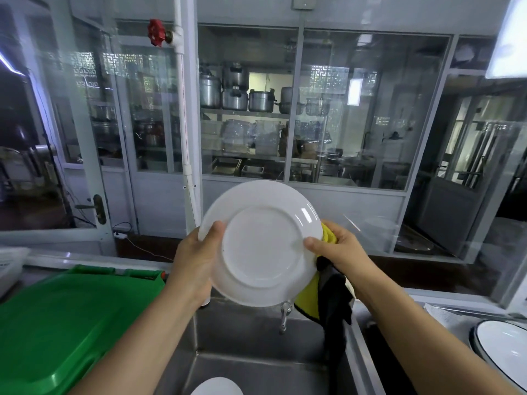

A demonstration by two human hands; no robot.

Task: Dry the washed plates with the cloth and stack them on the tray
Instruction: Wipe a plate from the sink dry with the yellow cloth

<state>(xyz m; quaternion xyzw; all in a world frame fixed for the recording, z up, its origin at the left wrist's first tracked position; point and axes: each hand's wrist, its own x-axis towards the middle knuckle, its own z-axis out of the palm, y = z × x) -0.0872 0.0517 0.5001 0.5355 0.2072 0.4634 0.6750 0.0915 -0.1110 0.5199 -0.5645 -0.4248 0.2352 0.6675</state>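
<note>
A white plate (261, 246) is held upright over the sink, its underside turned toward me. My left hand (196, 258) grips its left rim, thumb on the back. My right hand (338, 250) holds the right rim together with a yellow and black cloth (328, 297), which hangs down behind the plate. Another white plate (217, 387) lies in the sink at the bottom edge. A white dish with a dark rim (502, 344) sits on the counter at the right.
A steel sink (256, 363) lies below the hands, with a tap (284, 315) just under the plate. A green plastic lid (57, 323) covers the left side. A glass partition (313, 109) with shelves of pots stands behind.
</note>
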